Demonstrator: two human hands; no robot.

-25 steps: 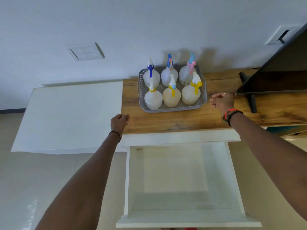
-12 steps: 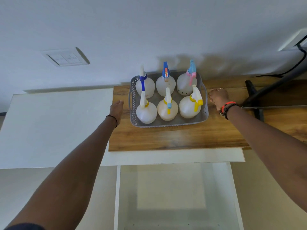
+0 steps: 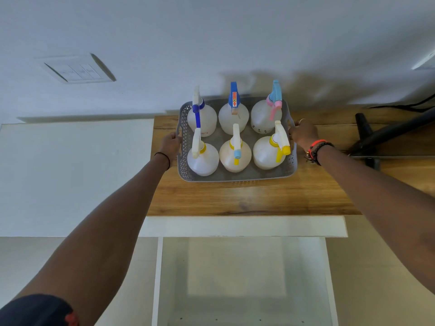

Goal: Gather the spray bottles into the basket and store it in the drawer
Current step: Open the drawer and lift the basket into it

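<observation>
Six bottles [image 3: 235, 156] stand up in a gray basket [image 3: 237, 176], in two rows of three. The back row has a dark blue top, a blue top with an orange sticker, and a light blue and pink top. The front row has yellow rings at the necks. The basket sits on a brown wood top [image 3: 247, 198], close to the white wall [image 3: 211, 31].

The left hand [image 3: 170, 144] is at the left side of the basket, with its fingers curled around the rim. It has a thin black band on the wrist. The right hand [image 3: 303, 134] is at the right side, with its fingers wrapped on that rim too. It has a ring on one finger, and red and black bands on the wrist.

The open white drawer [image 3: 242, 278] is below the wood top, near the bottom of the view. A light switch [image 3: 77, 70] is on the wall to the left. A black stand [image 3: 367, 137] is on the wood to the right of the basket.
</observation>
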